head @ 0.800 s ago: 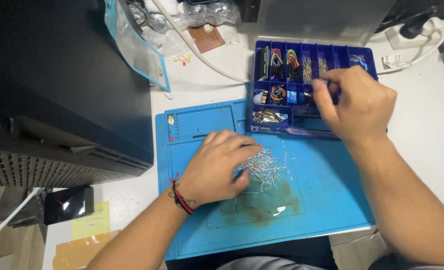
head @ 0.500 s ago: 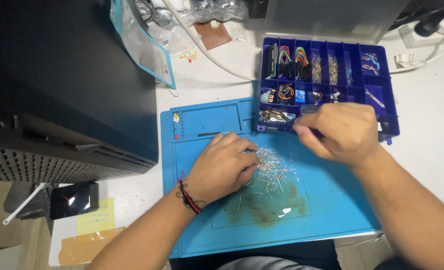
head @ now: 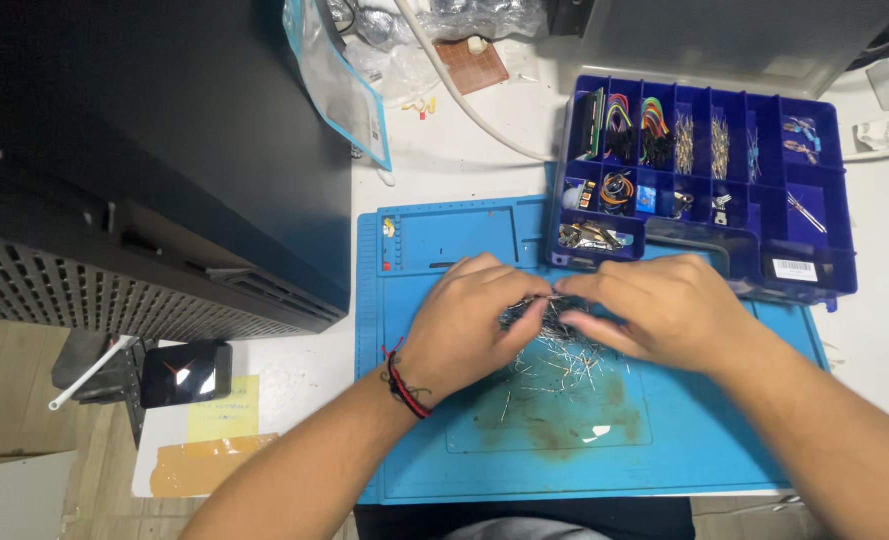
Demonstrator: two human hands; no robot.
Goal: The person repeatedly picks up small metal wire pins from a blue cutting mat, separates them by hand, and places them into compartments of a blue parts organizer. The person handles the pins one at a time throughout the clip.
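Head view looks straight down on your white tabletop (head: 464,160), where a blue work mat (head: 704,440) with a brownish stain at its middle takes up the near edge. Your left hand (head: 469,325) and right hand (head: 659,310) meet over a loose pile of thin metal pins (head: 554,350) at the mat's centre; both grips are curled down into the pile with fingertips touching the pins, but you cannot tell whether either has pinched any. A red and black wrist cord (head: 404,385) circles your left wrist. At one o'clock from the hands, just beyond them, a blue compartment box (head: 814,215) sits half on the mat, holding coloured wires and small parts. At ten o'clock stands a large black case (head: 154,150) with a grilled side. At twelve o'clock lie clear plastic bags (head: 344,80). At eight o'clock, a yellow note (head: 219,410) rests beside a small dark screen (head: 186,372).
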